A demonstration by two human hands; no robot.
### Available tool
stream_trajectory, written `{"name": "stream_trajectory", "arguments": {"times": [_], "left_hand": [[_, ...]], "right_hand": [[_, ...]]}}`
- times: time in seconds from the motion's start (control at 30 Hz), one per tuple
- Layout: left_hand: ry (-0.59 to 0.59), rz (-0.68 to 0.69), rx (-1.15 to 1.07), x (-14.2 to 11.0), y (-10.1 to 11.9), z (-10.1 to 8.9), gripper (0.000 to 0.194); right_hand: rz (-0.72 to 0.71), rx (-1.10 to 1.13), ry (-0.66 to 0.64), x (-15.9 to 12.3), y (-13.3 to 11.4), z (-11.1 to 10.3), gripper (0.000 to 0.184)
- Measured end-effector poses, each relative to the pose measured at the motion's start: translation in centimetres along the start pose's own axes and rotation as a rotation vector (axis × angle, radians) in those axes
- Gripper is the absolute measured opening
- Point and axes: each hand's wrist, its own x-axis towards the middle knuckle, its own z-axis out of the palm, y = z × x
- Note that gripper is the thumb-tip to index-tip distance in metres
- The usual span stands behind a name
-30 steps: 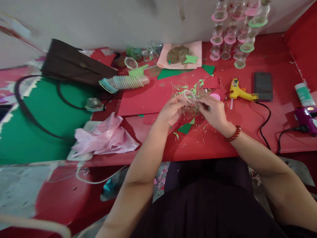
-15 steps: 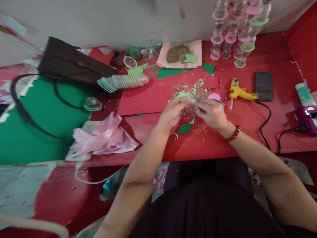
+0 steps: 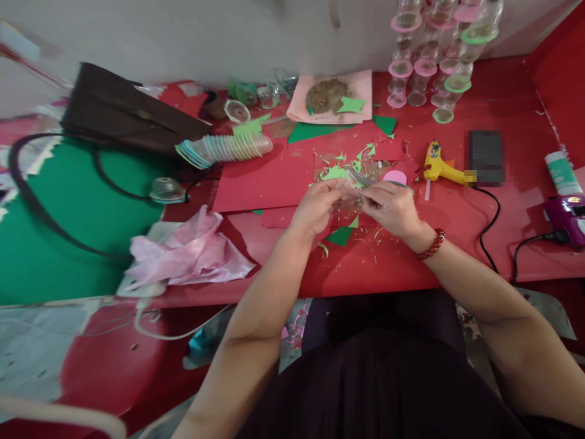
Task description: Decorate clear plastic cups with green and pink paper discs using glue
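Note:
Over the scrap-strewn middle of the red table, my left hand pinches a small see-through plastic piece, its shape mostly covered by fingers. Close beside it, my right hand is closed around what appears to be scissors; a grey blade points left toward the plastic piece, and the handle is largely hidden. The fingertips of both hands nearly meet. Below and behind them lie light green paper clippings, a pink paper disc and a dark green scrap.
A yellow glue gun lies to the right, with a cord nearby. Stacked clear cups lie left, near a dark bag and pink plastic bag. Joined bottle-like pieces stand at the back; brown grains lie on pink paper.
The view has shifted slightly, moving the left-side objects a little left. Both hands keep their hold close together, with only small finger movement; the grey blade shows slightly differently.

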Motion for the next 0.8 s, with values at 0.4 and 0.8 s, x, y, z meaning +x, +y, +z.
{"name": "stream_trajectory", "arguments": {"times": [0.4,0.8], "left_hand": [[0.042,-0.059,-0.12,0.05,0.91,-0.64,0.02],[0.032,-0.057,-0.067,-0.04,0.41,-0.16,0.025]], "right_hand": [[0.155,0.361,0.05,0.82,-0.82,-1.05,0.018],[-0.037,0.092,0.023,0.03,-0.1,-0.18,0.022]]}}
